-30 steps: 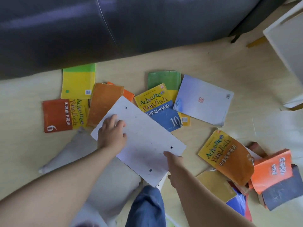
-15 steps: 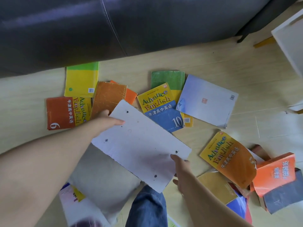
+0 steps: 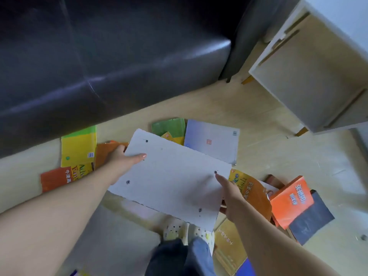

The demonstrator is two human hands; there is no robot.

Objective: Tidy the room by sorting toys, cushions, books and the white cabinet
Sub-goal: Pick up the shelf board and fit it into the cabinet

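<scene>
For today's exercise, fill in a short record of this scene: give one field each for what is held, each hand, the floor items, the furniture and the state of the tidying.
held item: white board with small dark holes, lifted above the floor
left hand: grips the board's left edge, thumb on top
right hand: grips the board's right edge
floor items: books scattered flat, among them a yellow-green book, a pale blue book and an orange book
furniture: dark sofa behind the books; white cabinet at upper right
tidying state: books not yet gathered
</scene>
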